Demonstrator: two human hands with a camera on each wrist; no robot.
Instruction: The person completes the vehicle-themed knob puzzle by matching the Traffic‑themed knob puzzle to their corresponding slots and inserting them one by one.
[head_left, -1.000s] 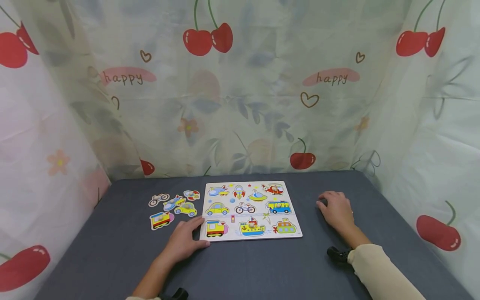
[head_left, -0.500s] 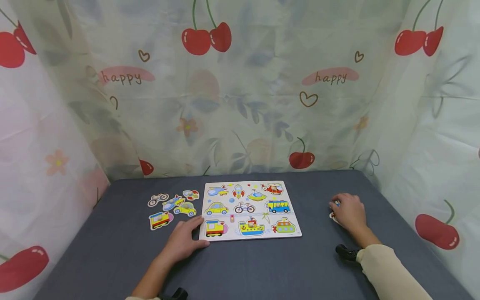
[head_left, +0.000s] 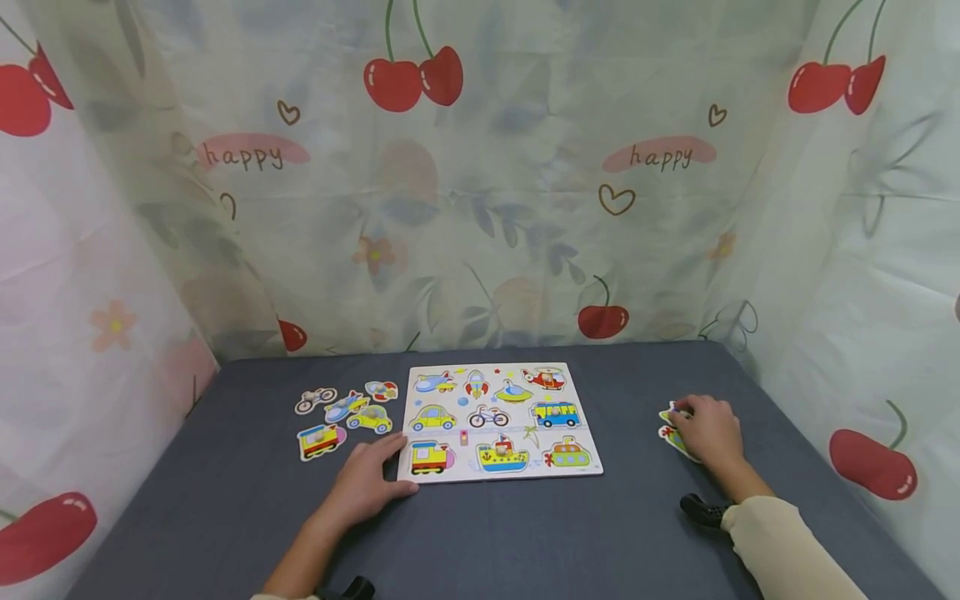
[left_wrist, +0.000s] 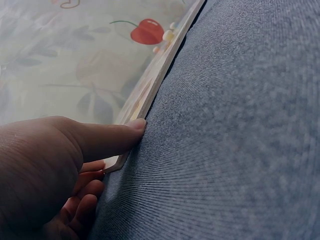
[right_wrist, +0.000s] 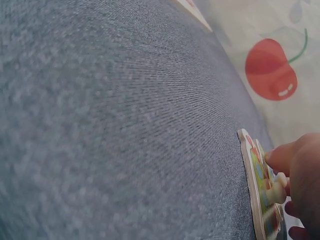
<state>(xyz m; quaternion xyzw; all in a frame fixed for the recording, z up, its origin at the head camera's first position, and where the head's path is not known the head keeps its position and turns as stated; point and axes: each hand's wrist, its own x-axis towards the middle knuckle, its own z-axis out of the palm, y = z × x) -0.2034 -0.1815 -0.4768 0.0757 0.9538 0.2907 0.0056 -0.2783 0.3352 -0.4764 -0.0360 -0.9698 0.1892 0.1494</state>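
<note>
A wooden peg puzzle board [head_left: 468,477] printed with vehicles lies mid-table. My left hand [head_left: 367,477] holds its near left corner, the thumb [left_wrist: 112,140] along the front edge and the fingers by the left side. On the right, my right hand [head_left: 712,429] bends over a small group of puzzle pieces, thumb and fingertips at a whitish piece [head_left: 669,412] that the hand largely covers. Just nearer lies a green submarine piece [head_left: 677,442], partly under the hand. In the right wrist view a wooden knob [right_wrist: 281,181] stands up from a colourful piece [right_wrist: 257,185] beside the thumb.
Left of the board lie loose pieces: a motorcycle [head_left: 316,401], an aeroplane [head_left: 346,407], a rocket [head_left: 382,391], a yellow car [head_left: 371,418] and a train [head_left: 321,441]. A cherry-patterned curtain [head_left: 480,208] surrounds the dark grey tabletop [head_left: 510,542] at the back and sides.
My right hand has shifted right and slightly nearer, uncovering parts of pieces that it hid a second ago. The left hand stays at the board's corner.
</note>
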